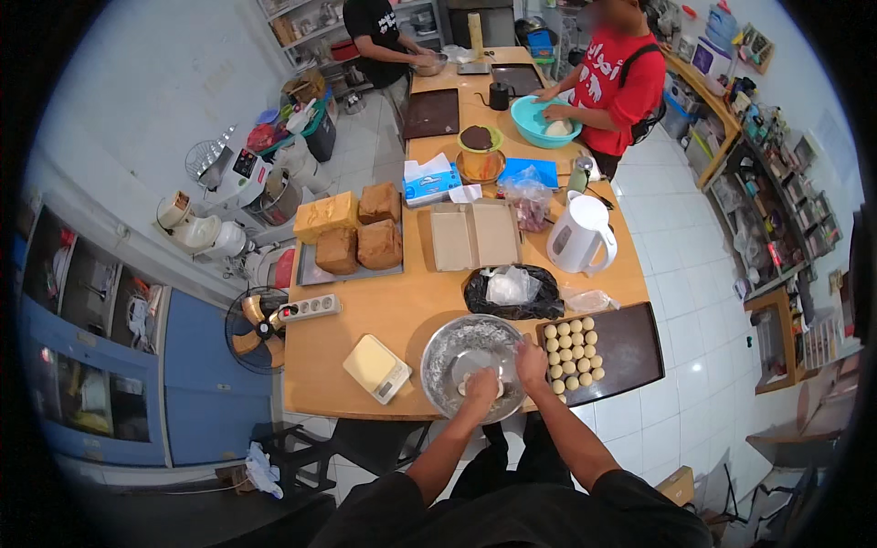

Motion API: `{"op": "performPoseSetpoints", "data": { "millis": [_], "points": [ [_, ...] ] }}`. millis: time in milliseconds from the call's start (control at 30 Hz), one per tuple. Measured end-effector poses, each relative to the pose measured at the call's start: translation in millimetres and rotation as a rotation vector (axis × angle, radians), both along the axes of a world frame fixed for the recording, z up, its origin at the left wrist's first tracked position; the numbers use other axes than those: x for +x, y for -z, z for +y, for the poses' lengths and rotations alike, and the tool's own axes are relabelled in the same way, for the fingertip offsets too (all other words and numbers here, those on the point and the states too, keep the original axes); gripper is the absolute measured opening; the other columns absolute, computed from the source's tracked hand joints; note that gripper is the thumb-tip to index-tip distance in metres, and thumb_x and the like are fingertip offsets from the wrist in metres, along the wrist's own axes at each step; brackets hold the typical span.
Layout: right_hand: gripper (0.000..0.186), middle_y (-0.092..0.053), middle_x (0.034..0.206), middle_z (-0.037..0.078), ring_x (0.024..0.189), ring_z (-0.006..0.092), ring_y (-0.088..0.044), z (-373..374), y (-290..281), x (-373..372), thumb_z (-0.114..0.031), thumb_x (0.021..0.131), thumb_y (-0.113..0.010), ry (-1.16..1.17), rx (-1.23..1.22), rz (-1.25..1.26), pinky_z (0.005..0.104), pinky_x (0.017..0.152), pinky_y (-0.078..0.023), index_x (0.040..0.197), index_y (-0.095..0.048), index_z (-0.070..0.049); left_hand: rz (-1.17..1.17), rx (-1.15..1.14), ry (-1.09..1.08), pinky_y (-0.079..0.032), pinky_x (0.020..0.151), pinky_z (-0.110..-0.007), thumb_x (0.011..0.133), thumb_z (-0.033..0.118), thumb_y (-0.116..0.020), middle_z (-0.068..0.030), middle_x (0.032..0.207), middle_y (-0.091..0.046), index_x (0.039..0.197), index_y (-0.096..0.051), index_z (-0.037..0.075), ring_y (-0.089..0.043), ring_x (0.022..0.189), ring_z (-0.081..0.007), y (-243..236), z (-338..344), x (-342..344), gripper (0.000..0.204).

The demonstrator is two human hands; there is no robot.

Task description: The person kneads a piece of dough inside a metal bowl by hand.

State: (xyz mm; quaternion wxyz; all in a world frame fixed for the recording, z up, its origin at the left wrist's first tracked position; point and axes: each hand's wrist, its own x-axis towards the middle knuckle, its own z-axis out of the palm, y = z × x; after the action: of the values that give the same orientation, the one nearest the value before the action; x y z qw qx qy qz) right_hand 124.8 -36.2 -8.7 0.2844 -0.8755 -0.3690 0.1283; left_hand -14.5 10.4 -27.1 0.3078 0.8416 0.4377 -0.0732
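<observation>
A wide metal mixing bowl (442, 352), its inner wall dusted with white flour, stands at the table's near edge. My left hand (480, 385) is down inside it, its fingers closed on a pale lump of dough (498, 390) that is mostly hidden beneath them. At the bowl's right rim, my right hand (530, 363) grips the edge. Just right of the bowl, a dark baking tray (630, 352) carries rows of small round dough balls (565, 352). To the bowl's left lies a pale kitchen scale (376, 367).
Beyond the bowl are a black plastic bag (544, 301), an open cardboard box (448, 239) and a white electric kettle (577, 233). Loaves (336, 248) sit on a tray at left, near a power strip (315, 307). Two people work farther along, one at a turquoise basin (525, 117).
</observation>
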Motion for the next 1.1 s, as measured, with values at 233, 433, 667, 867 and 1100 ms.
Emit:
{"op": "performPoseSetpoints", "data": {
  "millis": [233,433,667,867,1100],
  "points": [
    [0.018,-0.062,0.07,0.026,0.068,0.0454,-0.062,-0.4,-0.8,-1.7,-0.019,0.092,-0.054,0.012,-0.012,0.01,0.0544,0.061,-0.048,0.097,-0.052,-0.003,-0.131,0.274,-0.091,-0.028,0.106,-0.056,0.091,0.041,-0.05,-0.0242,0.139,-0.042,0.133,-0.049,0.005,-0.041,0.129,-0.04,-8.7,9.3,9.5,0.055],
    [0.017,-0.062,0.07,0.025,0.069,0.0456,-0.061,4.6,-3.1,-6.4,-0.019,0.092,-0.054,0.02,-0.025,0.009,0.0544,0.061,-0.048,0.095,-0.051,-0.002,-0.035,0.19,0.103,-0.028,0.105,-0.057,0.092,0.041,-0.047,-0.0228,0.134,-0.047,0.127,-0.054,0.006,-0.046,0.123,-0.0398,19.8,-21.5,-15.9,0.049],
    [0.016,-0.063,0.068,0.022,0.066,0.042,-0.064,4.1,4.2,-5.5,-0.019,0.089,-0.058,0.023,-0.038,-0.049,0.0526,0.059,-0.049,0.095,-0.053,-0.004,0.029,0.1,-0.028,-0.036,0.097,-0.058,0.092,0.039,-0.043,-0.018,0.109,-0.065,0.106,-0.067,0.007,-0.06,0.106,-0.0367,-66.5,-24.3,-35.7,0.042],
    [0.013,-0.062,0.066,0.023,0.064,0.0429,-0.063,9.0,-0.6,-9.2,-0.015,0.089,-0.056,-0.036,-0.017,-0.044,0.0515,0.056,-0.049,0.093,-0.051,-0.004,0.301,-0.065,-0.127,-0.033,0.098,-0.05,0.093,0.039,-0.04,-0.016,0.111,-0.065,0.107,-0.068,0.007,-0.061,0.105,-0.0328,-56.2,-18.1,-12.0,0.045],
    [0.015,-0.06,0.067,0.026,0.067,0.0477,-0.06,6.8,2.6,-6.3,-0.016,0.09,-0.055,-0.062,0.139,0.048,0.0547,0.058,-0.047,0.093,-0.05,-0.002,-0.136,0.393,-0.113,-0.036,0.087,-0.047,0.088,0.03,-0.051,-0.0109,0.098,-0.061,0.093,-0.064,0.008,-0.055,0.099,-0.0287,8.2,-4.5,13.5,0.026]
  ]
}}
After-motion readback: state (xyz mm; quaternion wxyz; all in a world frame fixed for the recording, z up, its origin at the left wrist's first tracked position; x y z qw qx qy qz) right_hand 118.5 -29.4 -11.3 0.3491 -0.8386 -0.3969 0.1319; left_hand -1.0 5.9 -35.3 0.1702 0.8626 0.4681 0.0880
